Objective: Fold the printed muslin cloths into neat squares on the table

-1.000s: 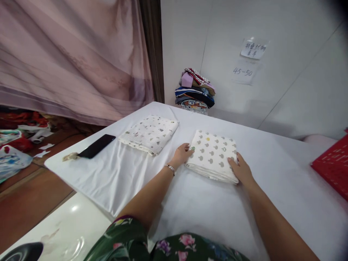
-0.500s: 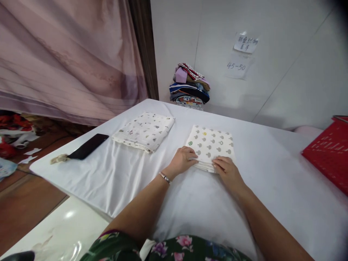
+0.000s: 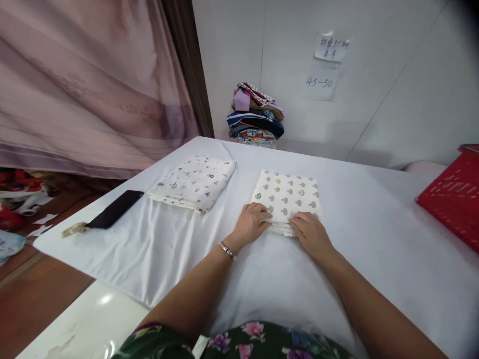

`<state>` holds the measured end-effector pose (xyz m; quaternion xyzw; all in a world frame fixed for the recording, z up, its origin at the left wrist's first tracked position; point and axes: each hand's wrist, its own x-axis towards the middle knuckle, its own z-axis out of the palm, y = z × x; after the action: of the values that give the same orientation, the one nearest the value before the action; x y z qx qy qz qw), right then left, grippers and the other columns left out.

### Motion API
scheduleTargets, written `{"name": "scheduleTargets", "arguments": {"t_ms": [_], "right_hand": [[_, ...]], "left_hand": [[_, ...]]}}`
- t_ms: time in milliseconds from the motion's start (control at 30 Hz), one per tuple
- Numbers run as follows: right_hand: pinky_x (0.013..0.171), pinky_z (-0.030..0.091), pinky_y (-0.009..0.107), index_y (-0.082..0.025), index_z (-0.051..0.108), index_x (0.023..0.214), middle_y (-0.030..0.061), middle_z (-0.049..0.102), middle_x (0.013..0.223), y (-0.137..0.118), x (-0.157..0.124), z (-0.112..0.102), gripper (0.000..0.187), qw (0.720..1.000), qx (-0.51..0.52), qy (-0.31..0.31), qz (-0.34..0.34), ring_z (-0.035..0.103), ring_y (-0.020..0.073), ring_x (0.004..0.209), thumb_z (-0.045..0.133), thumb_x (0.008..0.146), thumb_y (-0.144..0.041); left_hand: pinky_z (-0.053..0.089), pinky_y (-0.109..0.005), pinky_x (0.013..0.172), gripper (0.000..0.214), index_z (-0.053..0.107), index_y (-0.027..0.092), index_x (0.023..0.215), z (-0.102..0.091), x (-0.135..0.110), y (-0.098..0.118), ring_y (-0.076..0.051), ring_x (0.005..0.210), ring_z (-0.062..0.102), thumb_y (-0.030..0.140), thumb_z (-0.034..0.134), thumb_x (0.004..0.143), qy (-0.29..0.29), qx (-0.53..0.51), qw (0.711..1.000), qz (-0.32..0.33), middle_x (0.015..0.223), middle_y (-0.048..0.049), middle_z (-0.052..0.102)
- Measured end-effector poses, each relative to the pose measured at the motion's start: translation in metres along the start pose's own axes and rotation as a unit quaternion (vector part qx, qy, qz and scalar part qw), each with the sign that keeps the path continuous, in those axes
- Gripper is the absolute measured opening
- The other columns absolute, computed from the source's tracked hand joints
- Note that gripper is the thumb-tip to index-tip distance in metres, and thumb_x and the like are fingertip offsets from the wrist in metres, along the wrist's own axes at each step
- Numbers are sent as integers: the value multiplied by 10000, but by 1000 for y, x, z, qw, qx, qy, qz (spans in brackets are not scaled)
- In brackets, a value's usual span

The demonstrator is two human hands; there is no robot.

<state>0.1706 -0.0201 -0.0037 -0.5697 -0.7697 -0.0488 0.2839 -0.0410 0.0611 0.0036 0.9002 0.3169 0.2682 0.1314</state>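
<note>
A folded white cloth with grey tree prints [image 3: 287, 194] lies on the white-covered table [image 3: 374, 259]. Both my hands are at its near edge. My left hand [image 3: 251, 224], with a bracelet on the wrist, has its fingers curled onto the near left corner. My right hand [image 3: 311, 235] is closed over the near edge beside it, fingers pressed together on top of the cloth. A second folded cloth with small prints [image 3: 194, 182] lies to the left, apart from both hands.
A black phone [image 3: 115, 209] lies near the table's left edge. A pile of coloured clothes [image 3: 255, 114] sits against the far wall under two paper notes. A red basket [image 3: 454, 197] stands at the right. A pink curtain hangs at the left.
My hands moved from the cloth's left and right sides to its near edge, close together. The view has shifted slightly, and the cloth looks squarer.
</note>
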Motion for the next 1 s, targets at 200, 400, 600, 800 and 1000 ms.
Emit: {"name": "scheduleTargets", "arguments": {"t_ms": [200,400,600,800,1000], "right_hand": [[730,434,352,-192,636,912,71,606,917,-1,-1,-2,249,999,20,33,-16,520,196,817,391,931,-230],[712,438,336,-187,634,880,72,610,919,-4,-2,-5,248,1000,18,11,-20,534,194,820,394,929,-221],[722,437,335,-198,628,916,60,614,913,-5,-1,-9,210,998,15,-51,-30,542,188,826,425,925,-248],[726,439,333,-204,631,955,58,612,929,-4,-2,-8,193,999,18,-50,-12,543,185,835,451,915,-259],[729,436,342,-205,631,959,58,613,919,-3,-2,-7,201,998,21,-49,-27,539,191,842,442,919,-262]], "left_hand": [[378,-339,857,133,680,238,869,2,1,0,-164,904,532,221,548,860,20,9,1000,2,891,-20,614],[381,-333,837,207,663,211,876,-5,0,2,-167,895,523,249,462,911,1,33,999,36,889,-37,616],[390,-328,810,119,659,215,890,-10,-2,-1,-172,870,534,257,552,861,-44,29,998,43,878,-28,620],[395,-336,817,128,653,215,932,-9,-2,-3,-184,899,540,237,619,810,-45,25,998,44,919,-27,623],[394,-343,824,141,653,216,941,-8,-1,-3,-190,909,541,261,626,810,-44,28,997,50,931,-33,625]]}}
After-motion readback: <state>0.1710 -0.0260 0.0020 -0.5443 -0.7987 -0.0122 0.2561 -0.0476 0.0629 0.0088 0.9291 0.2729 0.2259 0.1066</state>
